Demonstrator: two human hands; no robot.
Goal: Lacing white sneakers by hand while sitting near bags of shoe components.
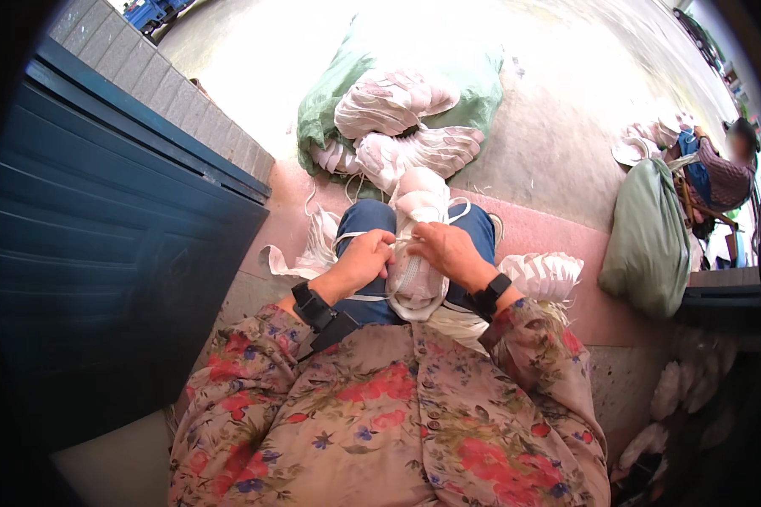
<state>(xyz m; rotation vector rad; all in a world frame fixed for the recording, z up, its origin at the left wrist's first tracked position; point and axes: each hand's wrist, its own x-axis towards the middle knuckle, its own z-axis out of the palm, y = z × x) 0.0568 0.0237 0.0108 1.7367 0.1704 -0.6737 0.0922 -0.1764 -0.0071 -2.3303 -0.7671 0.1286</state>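
Observation:
A pale pinkish-white shoe upper (pixel 415 279) lies lengthwise between my knees, with more white uppers (pixel 421 196) nested beyond it. Over its lacing area my left hand (pixel 369 258) is closed, thumb and fingertips pinching a thin white shoelace (pixel 403 242). From the other side my right hand (pixel 451 252) bends over the upper, its fingertips also closed at the lace. Loose lace loops hang over both knees. The exact grip of the fingertips is small and partly hidden.
Ahead stands an open green sack (pixel 320 110) stuffed with stacked uppers (pixel 397 101). More uppers lie by my left knee (pixel 317 245) and right knee (pixel 543 275). A dark blue door panel (pixel 118 228) closes in the left. At right are a full green sack (pixel 648 241) and a seated person (pixel 723 173).

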